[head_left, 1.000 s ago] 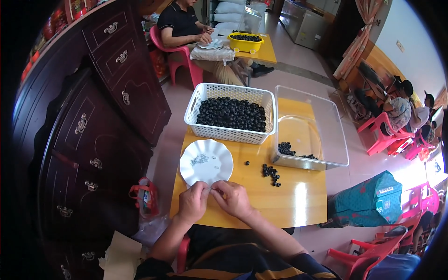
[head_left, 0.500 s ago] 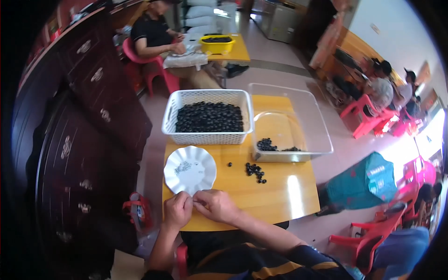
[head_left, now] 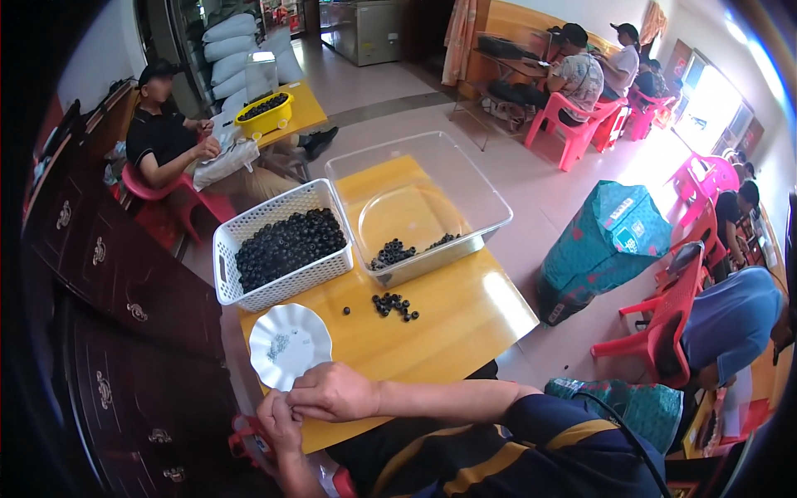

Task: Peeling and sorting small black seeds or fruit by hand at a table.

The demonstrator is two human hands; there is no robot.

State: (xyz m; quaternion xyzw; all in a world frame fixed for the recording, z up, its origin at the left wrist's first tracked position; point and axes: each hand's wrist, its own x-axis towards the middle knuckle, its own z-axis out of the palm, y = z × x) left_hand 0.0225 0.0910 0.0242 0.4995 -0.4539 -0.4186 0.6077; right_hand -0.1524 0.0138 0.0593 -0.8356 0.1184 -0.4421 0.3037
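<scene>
My left hand (head_left: 281, 422) and my right hand (head_left: 339, 392) meet at the near edge of the yellow table (head_left: 432, 332), fingertips pinched together. Whatever they grip is hidden by the fingers. Just beyond them sits a white plate with a wavy rim (head_left: 311, 340), holding a small scatter of tiny thin pieces (head_left: 279, 345). Several loose black bead-like rings (head_left: 394, 305) lie on the tabletop right of the plate, with a single black ring (head_left: 346, 310) apart from them. A white perforated basket (head_left: 290, 286) behind the plate holds a heap of black rings (head_left: 290, 247).
Right of the basket stands a clear plastic box (head_left: 465, 241) with some black rings (head_left: 393, 253) in its near corner. A green bag (head_left: 606, 245) is on the floor to the right, near red chairs (head_left: 656, 332). Dark drawers (head_left: 133, 266) line the left. Another person (head_left: 170, 133) sits beyond.
The view has turned to the right, so the table and everything on it appear tilted and farther left. My hands stay pinched together near the plate.
</scene>
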